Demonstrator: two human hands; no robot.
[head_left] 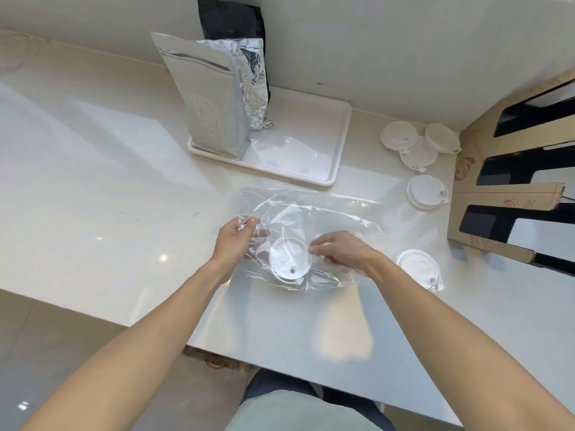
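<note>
A clear plastic bag lies on the white counter in front of me. A white round cup lid sits inside the bag near its open end. My left hand pinches the bag's left edge, which bunches above my fingers. My right hand is inside the bag just right of the lid, fingers curled, fingertips at the lid's rim.
Several more white lids lie on the counter at right, one near, one farther, others at the back. A white tray holds a silver foil pouch. A cardboard box stands at right.
</note>
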